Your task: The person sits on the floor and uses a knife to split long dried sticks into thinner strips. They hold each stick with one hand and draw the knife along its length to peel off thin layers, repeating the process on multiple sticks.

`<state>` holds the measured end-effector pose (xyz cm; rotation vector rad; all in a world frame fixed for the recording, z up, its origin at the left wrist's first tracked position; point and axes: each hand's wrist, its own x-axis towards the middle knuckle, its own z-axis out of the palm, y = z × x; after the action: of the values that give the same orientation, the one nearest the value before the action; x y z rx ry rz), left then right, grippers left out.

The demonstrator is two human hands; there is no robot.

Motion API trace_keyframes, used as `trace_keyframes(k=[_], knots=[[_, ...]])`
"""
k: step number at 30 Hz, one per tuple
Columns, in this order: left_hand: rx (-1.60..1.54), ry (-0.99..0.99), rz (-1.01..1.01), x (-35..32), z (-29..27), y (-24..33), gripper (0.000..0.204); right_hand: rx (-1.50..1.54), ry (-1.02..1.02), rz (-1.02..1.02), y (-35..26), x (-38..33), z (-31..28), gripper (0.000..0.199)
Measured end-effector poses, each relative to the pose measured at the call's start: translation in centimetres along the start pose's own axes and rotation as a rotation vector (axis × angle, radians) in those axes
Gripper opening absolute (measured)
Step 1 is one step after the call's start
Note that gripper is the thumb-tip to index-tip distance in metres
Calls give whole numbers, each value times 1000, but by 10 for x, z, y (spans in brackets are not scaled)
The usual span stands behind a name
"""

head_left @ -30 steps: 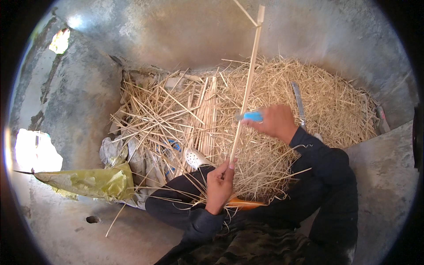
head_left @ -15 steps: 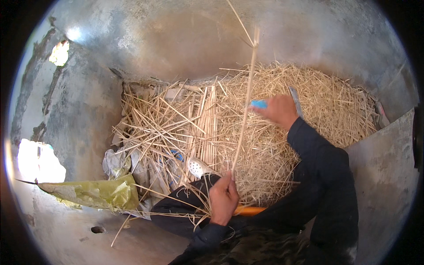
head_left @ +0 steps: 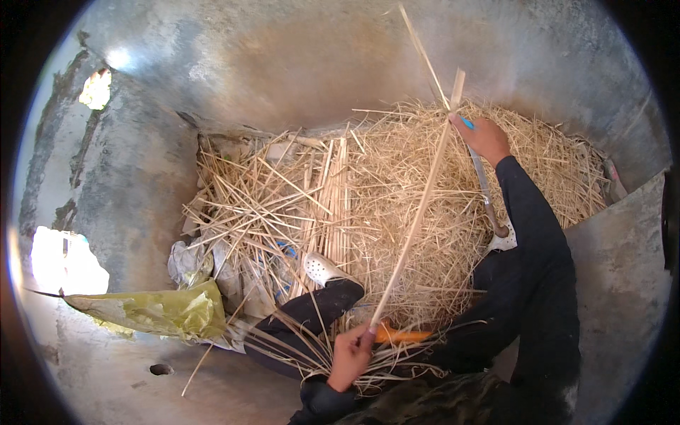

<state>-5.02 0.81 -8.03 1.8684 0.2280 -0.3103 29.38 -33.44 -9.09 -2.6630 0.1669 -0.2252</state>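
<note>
A long pale split stalk (head_left: 418,219) slants from my lap up to the right. Its lower end is pinched in my left hand (head_left: 350,358), which is closed. Near its upper end my right hand (head_left: 489,138) is closed on a small blue object (head_left: 467,122) pressed against the stalk. Just above that point a thinner strip (head_left: 425,58) splits off and leans up to the left. What the blue object is, I cannot make out. Several thin peeled strips (head_left: 418,361) fan out across my lap around my left hand.
Straw-like shavings (head_left: 425,262) cover the floor, with loose stalks (head_left: 248,191) and a row of stalks (head_left: 329,198) to their left. A long blade with a wooden handle (head_left: 496,219) lies by my white clog (head_left: 504,239). A yellow plastic sheet (head_left: 170,312) hangs at left; something orange (head_left: 400,333) is by my lap.
My right hand has moved up and to the right with the blue object and now meets the stalk near its fork. The stalk's top has swung right; my left hand has dropped slightly.
</note>
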Motion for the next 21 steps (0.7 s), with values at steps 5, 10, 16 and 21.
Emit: trace_keyframes(k=[5, 10, 16, 21], knots=[[-449, -57, -250, 29, -8, 14, 28, 414, -376, -16, -38, -33, 23, 79], [-856, -149, -211, 68, -15, 28, 25, 134, -301, -632, -84, -125, 23, 71], [-1174, -410, -193, 79, -13, 37, 28, 66, -86, -911, -105, -157, 31, 76], [-1232, -556, -321, 73, -14, 29, 33, 101, -105, -740, -103, -133, 24, 81]])
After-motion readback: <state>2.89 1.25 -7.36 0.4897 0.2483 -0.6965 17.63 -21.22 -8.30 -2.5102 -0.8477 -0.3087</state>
